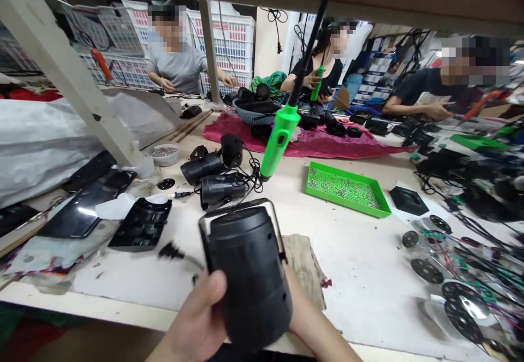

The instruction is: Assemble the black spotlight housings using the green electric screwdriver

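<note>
My left hand (199, 318) is wrapped round a black cylindrical lamp housing (248, 269) with a wire bracket, held upright over the near table edge. My right hand (303, 318) lies behind the housing on its right side; its fingers are hidden. A green electric screwdriver (280, 141) hangs from a black cable above the table, just beyond the housing. Two more black lamp housings (213, 179) with cords lie behind it.
A green tray of screws (346, 187) sits to the right, a small bowl of screws (164, 153) to the left. Black covers (141, 224) lie at left, round circuit boards with wires (446, 274) at right. Three people work at the far side by a red cloth (319, 141).
</note>
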Tool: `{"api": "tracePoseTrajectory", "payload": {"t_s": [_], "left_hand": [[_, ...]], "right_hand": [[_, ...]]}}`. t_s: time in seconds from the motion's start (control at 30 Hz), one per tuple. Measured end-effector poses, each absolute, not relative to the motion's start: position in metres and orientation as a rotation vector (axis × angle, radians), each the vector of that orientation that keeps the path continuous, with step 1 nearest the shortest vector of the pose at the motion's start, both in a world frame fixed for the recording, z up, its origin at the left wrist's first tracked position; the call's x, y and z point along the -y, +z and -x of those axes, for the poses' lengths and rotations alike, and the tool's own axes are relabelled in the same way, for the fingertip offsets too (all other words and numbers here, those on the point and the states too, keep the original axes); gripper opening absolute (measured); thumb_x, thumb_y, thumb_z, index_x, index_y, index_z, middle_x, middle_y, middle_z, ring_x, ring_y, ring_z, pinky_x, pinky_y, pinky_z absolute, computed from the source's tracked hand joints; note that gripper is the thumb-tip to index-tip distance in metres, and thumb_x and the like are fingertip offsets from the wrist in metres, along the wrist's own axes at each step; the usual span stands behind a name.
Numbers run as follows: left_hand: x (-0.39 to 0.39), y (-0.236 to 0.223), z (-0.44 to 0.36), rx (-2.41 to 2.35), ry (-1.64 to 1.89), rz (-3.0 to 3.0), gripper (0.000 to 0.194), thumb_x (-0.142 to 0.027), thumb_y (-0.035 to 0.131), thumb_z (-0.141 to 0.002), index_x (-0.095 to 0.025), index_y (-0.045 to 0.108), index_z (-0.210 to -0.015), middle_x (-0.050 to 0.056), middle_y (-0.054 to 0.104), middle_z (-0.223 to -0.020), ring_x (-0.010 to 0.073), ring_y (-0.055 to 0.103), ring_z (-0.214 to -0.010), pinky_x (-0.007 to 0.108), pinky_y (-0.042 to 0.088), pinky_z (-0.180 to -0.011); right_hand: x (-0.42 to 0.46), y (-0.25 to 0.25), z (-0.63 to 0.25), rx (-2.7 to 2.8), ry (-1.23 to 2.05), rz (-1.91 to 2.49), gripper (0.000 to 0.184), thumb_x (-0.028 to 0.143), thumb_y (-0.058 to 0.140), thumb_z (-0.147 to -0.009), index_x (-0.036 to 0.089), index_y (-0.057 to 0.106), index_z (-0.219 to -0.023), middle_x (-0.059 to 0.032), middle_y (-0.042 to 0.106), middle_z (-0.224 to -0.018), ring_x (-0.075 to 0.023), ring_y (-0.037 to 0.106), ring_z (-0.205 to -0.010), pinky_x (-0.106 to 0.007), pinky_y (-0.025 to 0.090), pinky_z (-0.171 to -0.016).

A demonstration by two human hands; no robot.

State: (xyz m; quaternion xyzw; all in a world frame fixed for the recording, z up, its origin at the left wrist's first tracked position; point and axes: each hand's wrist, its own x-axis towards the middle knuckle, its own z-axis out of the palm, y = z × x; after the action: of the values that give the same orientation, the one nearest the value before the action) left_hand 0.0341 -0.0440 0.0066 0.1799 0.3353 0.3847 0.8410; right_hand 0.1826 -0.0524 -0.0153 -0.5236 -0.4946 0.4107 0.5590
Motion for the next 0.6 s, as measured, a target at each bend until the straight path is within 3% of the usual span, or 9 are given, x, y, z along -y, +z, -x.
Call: {"api": "tracePoseTrajectory", "payload": {"t_s": [0.07, 0.17, 0.23, 0.33, 0.43, 0.6], "left_hand": [[0.037, 0.004, -0.048, -0.835, 0.855, -0.439, 0.060, -0.049, 0.083, -0.057, -0.023, 0.068, -0.110, 0.009, 0.071, -0.112, 0.0372, 0.050, -0.125, 0.049, 0.040, -0.103], [0.028, -0.004, -0.073, -0.859, 0.900, -0.437, 0.058, -0.045, 0.076, -0.071, -0.025, 0.060, -0.123, 0.009, 0.067, -0.121, 0.0306, 0.050, -0.125, 0.043, 0.041, -0.103], [0.027, -0.010, -0.086, -0.776, 0.868, -0.374, 0.053, -0.056, 0.061, -0.081, -0.023, 0.061, -0.122, 0.009, 0.065, -0.124, 0.0283, 0.049, -0.127, 0.040, 0.040, -0.103], [0.028, -0.015, -0.098, -0.708, 0.818, -0.270, 0.061, -0.065, 0.043, -0.086, -0.017, 0.067, -0.116, 0.012, 0.069, -0.118, 0.0272, 0.053, -0.123, 0.038, 0.040, -0.102], [0.030, -0.016, -0.103, -0.738, 0.849, -0.189, 0.060, -0.064, 0.044, -0.086, -0.016, 0.070, -0.111, 0.012, 0.073, -0.108, 0.0267, 0.060, -0.114, 0.036, 0.044, -0.098], [0.028, -0.014, -0.105, -0.682, 0.823, -0.117, 0.076, -0.075, 0.033, -0.082, -0.013, 0.074, -0.101, 0.015, 0.075, -0.092, 0.0305, 0.065, -0.103, 0.039, 0.049, -0.090]], "right_hand": [[0.051, -0.015, -0.198, 1.059, 0.965, 1.292, 0.026, 0.041, 0.062, -0.080, 0.021, 0.072, -0.095, -0.0068, 0.074, -0.093, -0.0249, 0.070, -0.084, -0.041, 0.057, -0.077], [0.053, -0.017, -0.219, 0.937, 0.966, 1.348, 0.043, 0.050, 0.049, -0.089, 0.020, 0.062, -0.117, -0.0130, 0.069, -0.112, -0.0258, 0.066, -0.101, -0.047, 0.052, -0.089], [0.057, -0.018, -0.225, 0.971, 0.972, 1.417, 0.056, 0.053, 0.056, -0.084, 0.023, 0.052, -0.131, -0.0136, 0.060, -0.129, -0.0274, 0.056, -0.119, -0.050, 0.043, -0.101], [0.062, -0.017, -0.219, 1.092, 0.905, 1.560, 0.082, 0.050, 0.072, -0.070, 0.025, 0.040, -0.141, -0.0110, 0.046, -0.143, -0.0291, 0.041, -0.132, -0.052, 0.028, -0.111], [0.066, -0.013, -0.207, 1.084, 0.882, 1.578, 0.081, 0.049, 0.070, -0.071, 0.025, 0.037, -0.141, -0.0101, 0.042, -0.146, -0.0290, 0.040, -0.133, -0.050, 0.028, -0.112], [0.068, -0.010, -0.202, 1.048, 0.974, 1.569, 0.078, 0.051, 0.068, -0.074, 0.028, 0.036, -0.141, -0.0083, 0.041, -0.146, -0.0293, 0.039, -0.135, -0.049, 0.032, -0.111]]}}
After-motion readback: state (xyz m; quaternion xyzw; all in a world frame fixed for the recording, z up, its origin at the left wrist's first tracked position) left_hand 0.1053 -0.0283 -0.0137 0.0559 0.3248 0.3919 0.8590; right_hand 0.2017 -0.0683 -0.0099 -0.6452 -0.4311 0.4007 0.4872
